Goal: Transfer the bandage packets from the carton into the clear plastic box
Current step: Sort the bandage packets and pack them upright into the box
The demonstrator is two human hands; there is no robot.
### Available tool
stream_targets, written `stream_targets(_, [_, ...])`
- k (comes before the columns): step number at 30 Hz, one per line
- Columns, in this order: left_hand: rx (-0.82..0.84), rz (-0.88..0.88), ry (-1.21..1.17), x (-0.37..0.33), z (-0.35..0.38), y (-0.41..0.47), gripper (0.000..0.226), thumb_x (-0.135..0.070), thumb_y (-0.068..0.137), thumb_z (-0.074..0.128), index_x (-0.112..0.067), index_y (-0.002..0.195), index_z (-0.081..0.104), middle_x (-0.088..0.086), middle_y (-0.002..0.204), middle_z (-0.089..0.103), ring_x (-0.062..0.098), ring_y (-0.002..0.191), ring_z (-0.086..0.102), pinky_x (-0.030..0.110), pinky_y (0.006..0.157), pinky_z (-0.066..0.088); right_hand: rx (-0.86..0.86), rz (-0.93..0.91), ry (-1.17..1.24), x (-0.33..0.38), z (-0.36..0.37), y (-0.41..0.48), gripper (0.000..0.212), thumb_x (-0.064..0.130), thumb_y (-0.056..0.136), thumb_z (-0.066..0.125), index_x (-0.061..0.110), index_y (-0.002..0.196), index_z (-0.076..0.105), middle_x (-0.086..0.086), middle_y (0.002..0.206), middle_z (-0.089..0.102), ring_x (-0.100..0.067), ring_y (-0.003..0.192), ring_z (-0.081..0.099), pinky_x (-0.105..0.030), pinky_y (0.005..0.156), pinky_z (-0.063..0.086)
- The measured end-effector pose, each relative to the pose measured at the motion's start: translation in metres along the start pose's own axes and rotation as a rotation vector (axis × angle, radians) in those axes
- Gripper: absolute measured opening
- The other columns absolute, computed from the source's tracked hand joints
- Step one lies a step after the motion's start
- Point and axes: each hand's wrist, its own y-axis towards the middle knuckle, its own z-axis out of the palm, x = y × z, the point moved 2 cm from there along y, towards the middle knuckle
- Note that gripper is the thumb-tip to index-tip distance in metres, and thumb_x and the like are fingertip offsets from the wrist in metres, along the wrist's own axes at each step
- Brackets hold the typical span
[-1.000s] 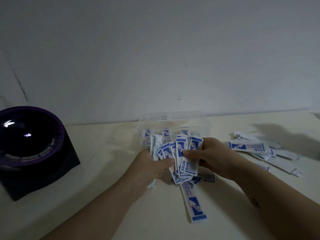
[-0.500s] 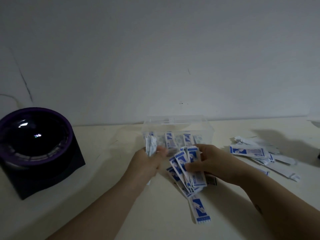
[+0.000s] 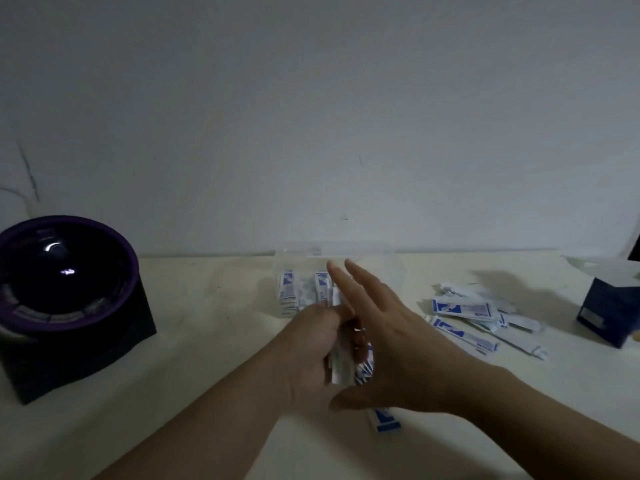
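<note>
My left hand (image 3: 311,351) grips a stack (image 3: 341,370) of packets just in front of the box (image 3: 393,268). My right hand (image 3: 391,344) lies flat-fingered against the stack. If I press unevenly, the stack may fan out and drop packets onto the table (image 3: 214,341).

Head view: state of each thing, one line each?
clear plastic box, open-topped, holds upright packets.
left hand, grips packet stack.
right hand, open, fingers straight, beside the stack.
loose packets, piled on the table, right of the box.
single packet, flat on the table below the right hand.
carton, top flap open.
</note>
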Motion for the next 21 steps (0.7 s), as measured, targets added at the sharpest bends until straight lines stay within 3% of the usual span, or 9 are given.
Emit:
stream_targets(3, [0.126, 0.017, 0.093, 0.0, 0.012, -0.011, 0.019, -0.01, 0.096, 0.045, -0.007, 0.095, 0.064, 0.01, 0.076, 0.066, 0.02, 0.065, 0.065, 0.029, 0.058, 0.053, -0.049, -0.016, 0.06, -0.003, -0.008, -0.001, 0.132, 0.057, 0.058, 0.08, 0.052, 0.136, -0.027, 0.024, 0.148, 0.002, -0.003, 0.129, 0.029, -0.027, 0.102, 0.042])
stream_targets(5, [0.143, 0.033, 0.166, -0.002, 0.017, -0.017, 0.02, -0.009, 0.096, 0.044, -0.01, 0.091, 0.063, 0.006, 0.073, 0.067, 0.016, 0.065, 0.065, 0.028, 0.058, 0.053, -0.08, -0.048, 0.049, -0.004, -0.012, -0.001, 0.128, 0.053, 0.061, 0.08, 0.047, 0.14, -0.021, 0.02, 0.141, 0.015, 0.003, 0.111, 0.034, -0.017, 0.091, 0.045])
stream_targets(7, [0.15, 0.039, 0.218, -0.001, 0.017, -0.02, 0.02, -0.009, 0.096, 0.045, -0.01, 0.09, 0.064, 0.005, 0.074, 0.065, 0.016, 0.068, 0.063, 0.026, 0.061, 0.052, -0.103, -0.071, 0.018, -0.003, -0.014, -0.003, 0.125, 0.051, 0.062, 0.08, 0.043, 0.144, -0.014, 0.017, 0.139, 0.016, 0.005, 0.104, 0.035, -0.014, 0.086, 0.044])
stream_targets(10, [0.116, 0.063, 0.269, -0.002, 0.022, -0.026, 0.025, -0.009, 0.096, 0.045, -0.013, 0.077, 0.06, 0.0, 0.061, 0.054, 0.01, 0.053, 0.049, 0.02, 0.051, 0.045, -0.125, -0.069, -0.027, 0.0, -0.015, -0.008, 0.12, 0.053, 0.06, 0.081, 0.042, 0.147, -0.002, 0.015, 0.144, 0.008, 0.004, 0.103, 0.038, -0.015, 0.085, 0.046])
stream_targets(15, [0.065, 0.16, 0.364, -0.009, 0.024, -0.029, 0.024, -0.013, 0.097, 0.044, -0.016, 0.076, 0.055, -0.004, 0.055, 0.041, 0.005, 0.045, 0.034, 0.018, 0.042, 0.032, -0.117, -0.086, -0.015, 0.006, -0.027, -0.008, 0.084, 0.052, 0.062, 0.079, 0.044, 0.132, 0.032, 0.016, 0.137, 0.016, 0.002, 0.1, 0.045, -0.005, 0.081, 0.043])
stream_targets(19, [0.105, 0.246, 0.458, -0.027, 0.024, -0.034, 0.021, -0.014, 0.098, 0.043, -0.016, 0.084, 0.057, -0.006, 0.053, 0.036, 0.006, 0.044, 0.028, 0.018, 0.044, 0.026, -0.098, -0.002, 0.433, 0.008, -0.058, 0.002, 0.061, 0.036, 0.075, 0.075, 0.044, 0.127, 0.044, 0.013, 0.119, 0.05, -0.003, 0.097, 0.06, -0.023, 0.086, 0.052])
stream_targets(21, [0.122, 0.26, 0.495, -0.039, 0.023, -0.035, 0.02, -0.015, 0.098, 0.043, -0.013, 0.08, 0.05, -0.003, 0.057, 0.034, 0.008, 0.047, 0.022, 0.018, 0.044, 0.021, -0.119, 0.029, 0.476, 0.005, -0.073, 0.011, 0.05, 0.027, 0.085, 0.065, 0.037, 0.13, 0.046, 0.006, 0.105, 0.06, -0.008, 0.09, 0.064, -0.029, 0.083, 0.055])
